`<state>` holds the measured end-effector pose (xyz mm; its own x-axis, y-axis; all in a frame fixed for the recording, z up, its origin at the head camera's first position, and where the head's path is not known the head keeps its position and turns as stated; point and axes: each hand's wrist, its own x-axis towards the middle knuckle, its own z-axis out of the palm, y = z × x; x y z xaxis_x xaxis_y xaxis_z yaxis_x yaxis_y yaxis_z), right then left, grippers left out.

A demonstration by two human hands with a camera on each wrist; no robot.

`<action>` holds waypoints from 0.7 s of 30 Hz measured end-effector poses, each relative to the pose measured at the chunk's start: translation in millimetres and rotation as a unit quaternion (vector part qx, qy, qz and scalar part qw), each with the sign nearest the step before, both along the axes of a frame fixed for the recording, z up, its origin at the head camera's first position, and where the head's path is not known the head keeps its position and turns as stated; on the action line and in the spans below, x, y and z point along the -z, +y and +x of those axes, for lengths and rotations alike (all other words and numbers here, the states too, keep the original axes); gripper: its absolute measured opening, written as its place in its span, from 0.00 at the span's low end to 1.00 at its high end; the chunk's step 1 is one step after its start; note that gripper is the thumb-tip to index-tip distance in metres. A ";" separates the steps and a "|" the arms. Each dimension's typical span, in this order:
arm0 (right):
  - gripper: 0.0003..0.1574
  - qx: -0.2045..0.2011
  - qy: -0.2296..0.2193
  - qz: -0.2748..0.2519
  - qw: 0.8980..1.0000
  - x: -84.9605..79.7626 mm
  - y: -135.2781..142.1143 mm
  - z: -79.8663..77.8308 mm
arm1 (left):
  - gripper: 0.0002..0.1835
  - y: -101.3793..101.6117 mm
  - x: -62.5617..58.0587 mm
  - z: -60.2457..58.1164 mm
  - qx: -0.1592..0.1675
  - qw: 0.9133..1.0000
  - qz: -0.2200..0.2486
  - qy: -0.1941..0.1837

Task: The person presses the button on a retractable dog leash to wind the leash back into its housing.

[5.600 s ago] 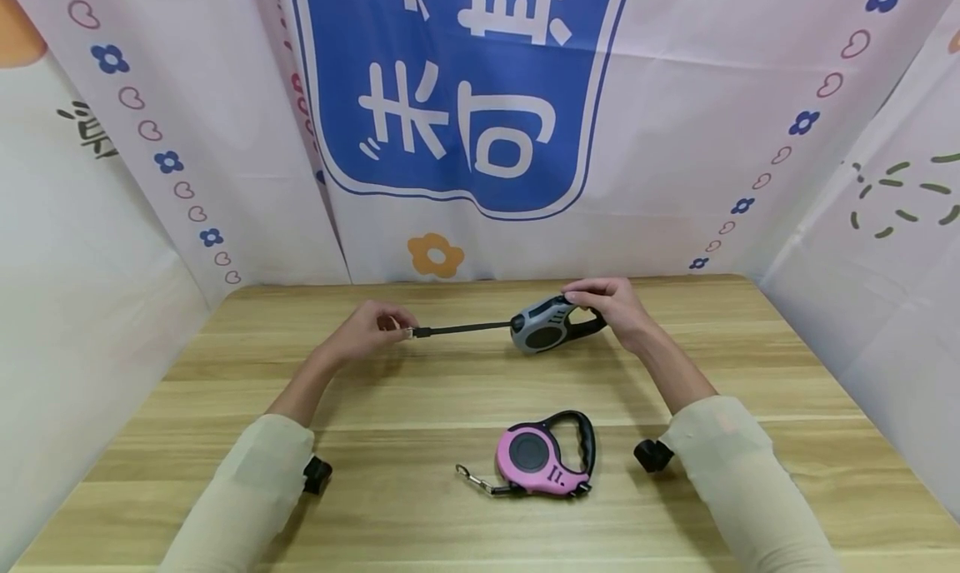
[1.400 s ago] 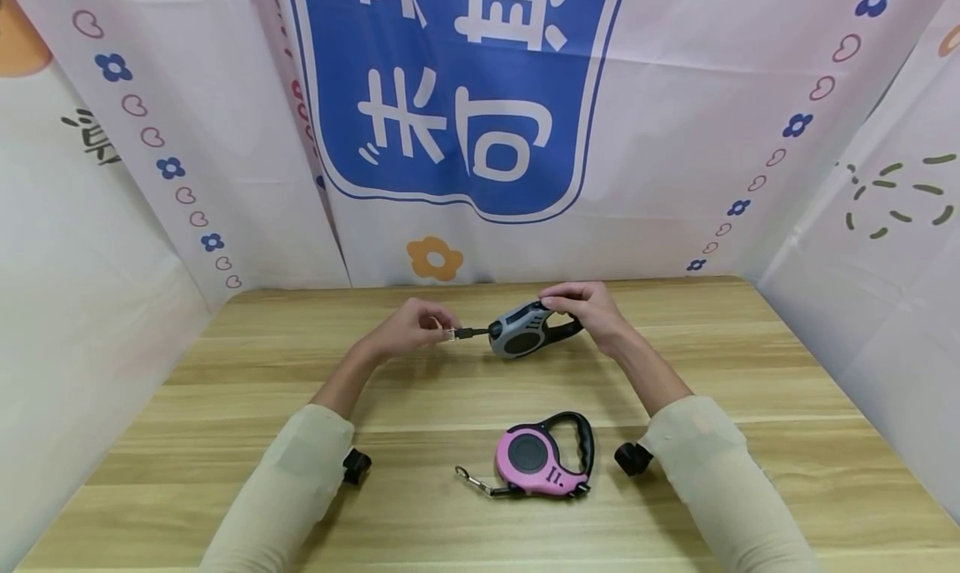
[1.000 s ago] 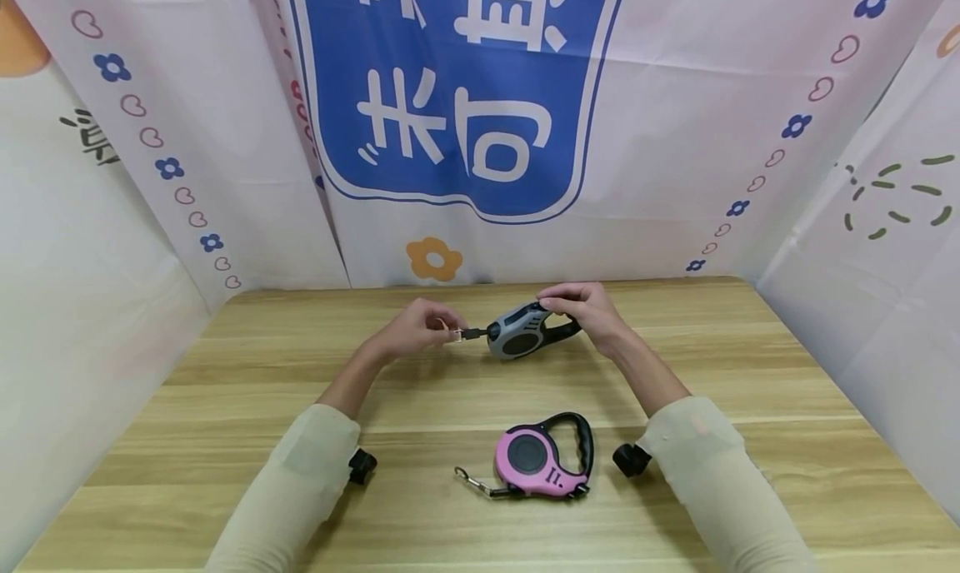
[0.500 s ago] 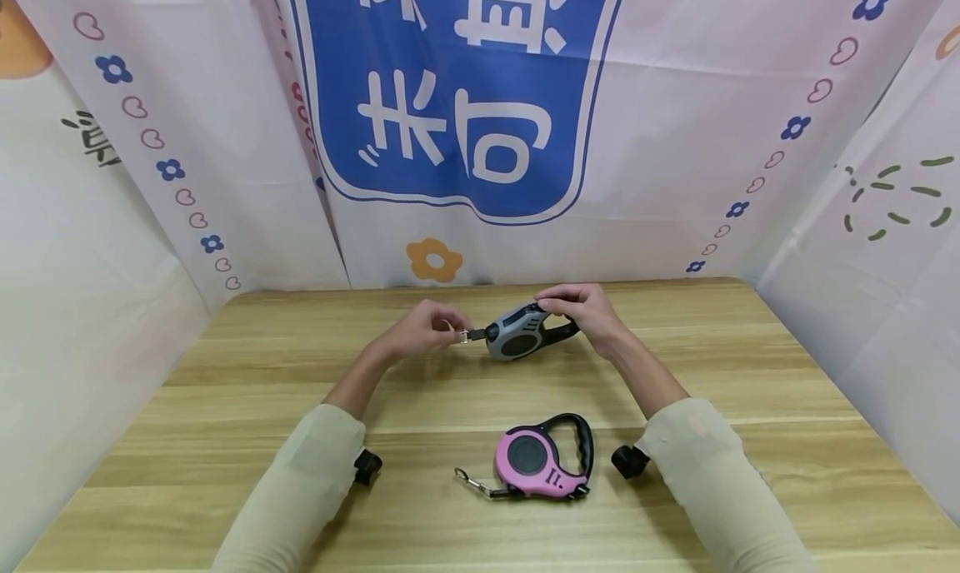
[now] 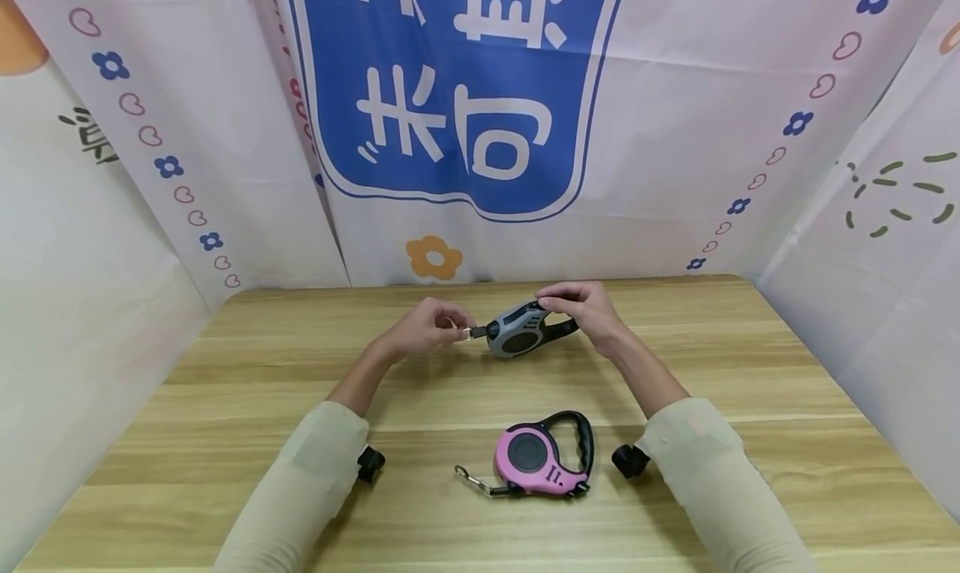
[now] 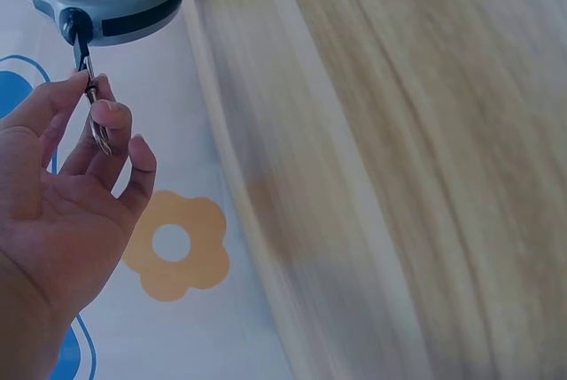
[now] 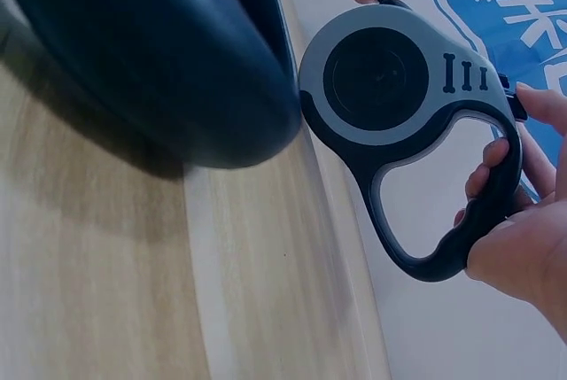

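A grey and black retractable dog leash (image 5: 516, 336) is held above the back of the table between both hands. My right hand (image 5: 588, 313) grips its black looped handle (image 7: 500, 187), fingers passing through the loop. In the right wrist view the thumb lies at the black button (image 7: 514, 101). My left hand (image 5: 429, 330) pinches the metal clip (image 6: 97, 123) between thumb and fingers. Only a short piece of black strap (image 5: 480, 332) shows between clip and case. Nearer the front, a pink and black retractable leash (image 5: 528, 473) lies flat, its metal clip pointing left.
The wooden table (image 5: 420, 406) ends at a white printed cloth backdrop (image 5: 660, 140), close behind the hands. More cloth hangs along both sides. Black wrist cameras (image 5: 371, 464) sit under the sleeves. A large dark shape (image 7: 159, 52) blocks the right wrist view's upper left.
My left hand has moved right with the clip, close to the grey case, and the long stretch of strap has become a short stub. My right hand has shifted slightly left. The pink leash stays put.
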<state>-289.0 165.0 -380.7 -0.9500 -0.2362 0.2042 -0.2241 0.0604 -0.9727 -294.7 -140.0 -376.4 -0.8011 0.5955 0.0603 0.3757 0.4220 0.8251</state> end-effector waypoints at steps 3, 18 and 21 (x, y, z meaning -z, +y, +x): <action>0.19 0.001 0.004 0.007 1.000 -1.4 0.4 1.0 | 0.07 0.6 -0.2 -0.8 0.004 1.000 0.003 0.002; 0.18 0.016 0.011 -0.002 1.000 -1.1 -0.2 3.3 | 0.07 3.7 5.1 0.2 0.019 0.999 0.034 0.005; 0.19 0.019 0.010 -0.002 1.000 -1.4 -0.1 4.0 | 0.07 4.9 4.9 0.8 0.014 0.999 0.032 0.001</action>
<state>-285.0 164.9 -379.3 -0.9542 -0.1982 0.2242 -0.2410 0.0650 -0.9683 -293.8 -135.2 -381.3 -0.7835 0.6131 0.1012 0.3894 0.3575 0.8489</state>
